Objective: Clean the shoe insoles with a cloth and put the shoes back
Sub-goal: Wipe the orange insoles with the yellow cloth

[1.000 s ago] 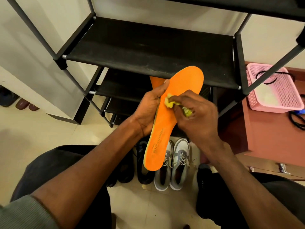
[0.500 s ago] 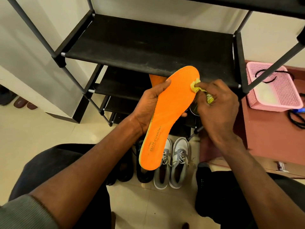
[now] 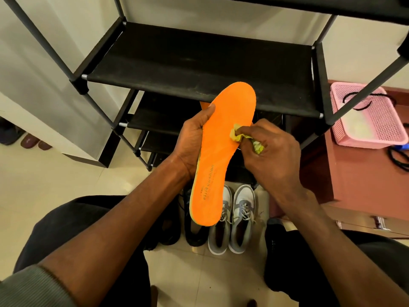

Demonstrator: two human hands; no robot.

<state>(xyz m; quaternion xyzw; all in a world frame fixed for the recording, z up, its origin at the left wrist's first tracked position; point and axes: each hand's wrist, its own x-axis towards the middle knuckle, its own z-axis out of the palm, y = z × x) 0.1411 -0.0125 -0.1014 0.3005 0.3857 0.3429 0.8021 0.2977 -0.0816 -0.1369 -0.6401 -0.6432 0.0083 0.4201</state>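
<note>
the orange insole (image 3: 218,149) was held up in front of the person, over the shoes on the floor, its long axis running from the heel end low and near the body up and away to the toe end, which leaned a little to the right and overlapped the front edge of the black rack shelf (image 3: 199,63). the left hand (image 3: 192,142) gripped it along its left edge about midway, thumb laid on the orange face and the other fingers hidden behind it. the right hand (image 3: 274,151) came in from the insole's right side, fingers curled tight round a crumpled yellow-green cloth (image 3: 238,135), and the wad was touching the orange face near the right edge, in the upper half. so the wiping hand sat just beside the insole's right rim, and i judged any further stroke would have to run along that long axis, up to the toe or down to the printed heel, while the left hand kept it steady. a second orange piece (image 3: 204,105) peeked out behind the left thumb; i could not tell what it was. below, a grey and white pair of sneakers (image 3: 232,218) stood side by side on the tiles, openings up, with dark shoes (image 3: 194,233) just to their left; whether any had an insole in it i could not see. a pink basket (image 3: 367,120) sat on the reddish cabinet at the right with a black cord (image 3: 363,99) draped over it.
</note>
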